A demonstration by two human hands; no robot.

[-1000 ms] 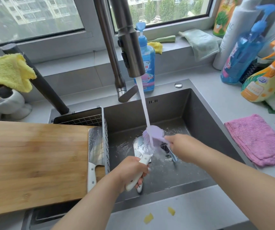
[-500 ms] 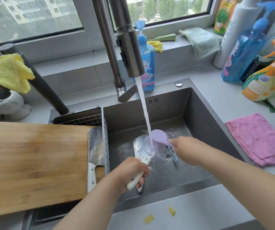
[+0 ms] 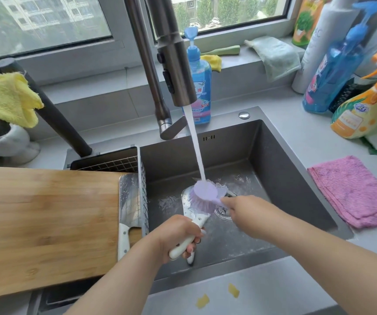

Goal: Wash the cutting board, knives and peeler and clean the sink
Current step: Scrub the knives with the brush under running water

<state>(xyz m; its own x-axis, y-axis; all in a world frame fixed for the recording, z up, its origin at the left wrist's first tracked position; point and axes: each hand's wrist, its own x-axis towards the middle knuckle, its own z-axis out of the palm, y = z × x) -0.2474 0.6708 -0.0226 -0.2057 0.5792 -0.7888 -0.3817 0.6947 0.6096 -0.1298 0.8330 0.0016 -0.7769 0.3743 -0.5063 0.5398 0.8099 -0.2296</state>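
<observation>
left hand: our left hand (image 3: 178,235) grips the white handle of a knife (image 3: 191,212), fingers curled round it, low over the sink (image 3: 296,178) floor.
right hand: our right hand (image 3: 244,208) holds the handle of a purple brush (image 3: 203,195); bristles sit on the knife's blade.
water: stream from the faucet (image 3: 176,71) lands on top of the brush head.
knife: blade wet, pointing away from us, just beside the drain (image 3: 225,210).
second handle: a smaller white handle (image 3: 191,258) shows under our left hand; we cannot tell what tool it is.
cutting board: wooden cutting board (image 3: 46,223) lies across the sink's left side, over a wire rack (image 3: 114,164).
cleaver: cleaver (image 3: 129,201) lies on the board's right edge, white handle toward us.
counter: pink cloth (image 3: 355,192) right of the sink; spray bottles (image 3: 353,110) behind it; blue soap bottle (image 3: 200,87) behind the faucet; two yellow scraps (image 3: 233,291) on the counter (image 3: 273,292) edge nearest us.
left side: yellow cloth (image 3: 5,98) draped on a stand.
</observation>
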